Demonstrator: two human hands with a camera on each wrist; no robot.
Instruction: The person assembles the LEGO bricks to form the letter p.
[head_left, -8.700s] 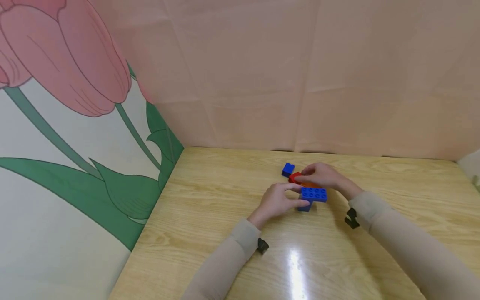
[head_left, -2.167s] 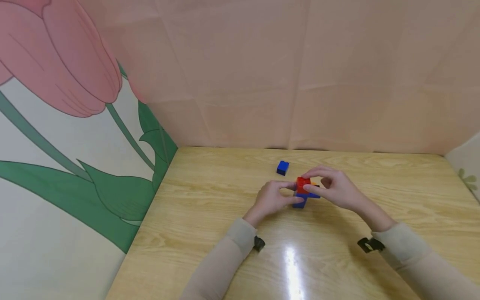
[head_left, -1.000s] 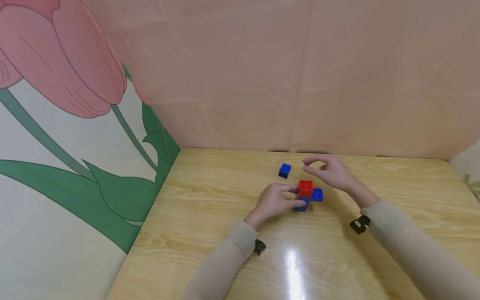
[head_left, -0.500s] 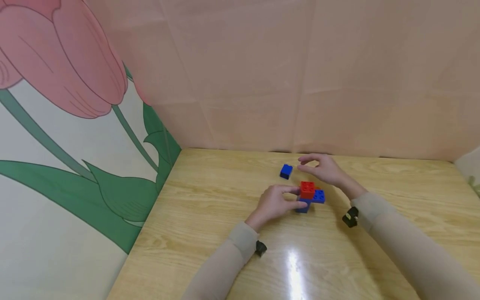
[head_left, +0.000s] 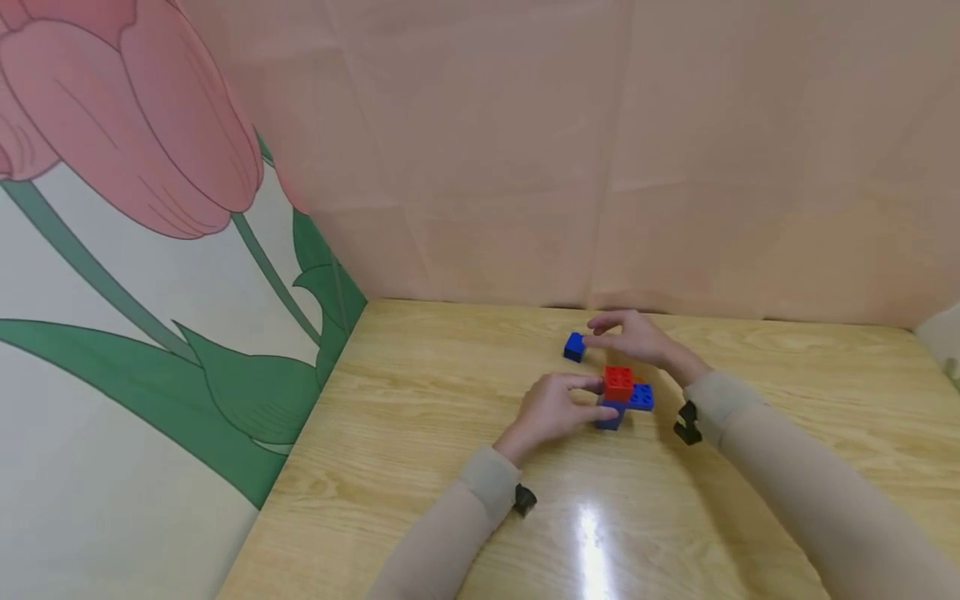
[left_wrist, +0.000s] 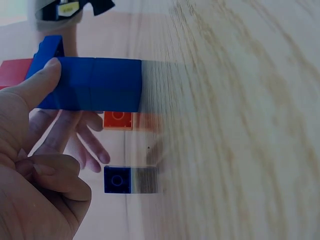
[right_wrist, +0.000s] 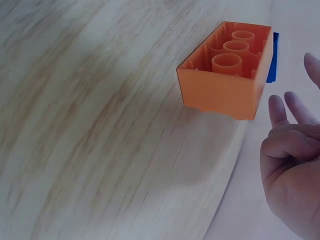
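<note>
My left hand (head_left: 550, 411) grips a stack of toy building bricks between thumb and fingers. The stack has blue bricks (left_wrist: 102, 85) below, a long blue brick (head_left: 642, 397) jutting to the right, and a red brick (head_left: 618, 383) on top. Behind it, my right hand (head_left: 636, 338) has its fingers spread with nothing between them, thumb and fingertips right beside a small blue brick (head_left: 574, 347) on the table. An orange brick (right_wrist: 217, 92) lies on its side, its hollow underside showing in the right wrist view; the stack mostly hides it in the head view.
The wooden table (head_left: 420, 367) ends at a pink cloth backdrop (head_left: 480, 183) behind the bricks. A wall panel with painted tulips (head_left: 180, 133) stands along the left side. Both wrists carry small black cameras (head_left: 525, 500).
The red brick went from the table onto the stack, pressed there by my right hand. That hand then let go and moved back and left to the small blue brick. My left hand kept its grip.
</note>
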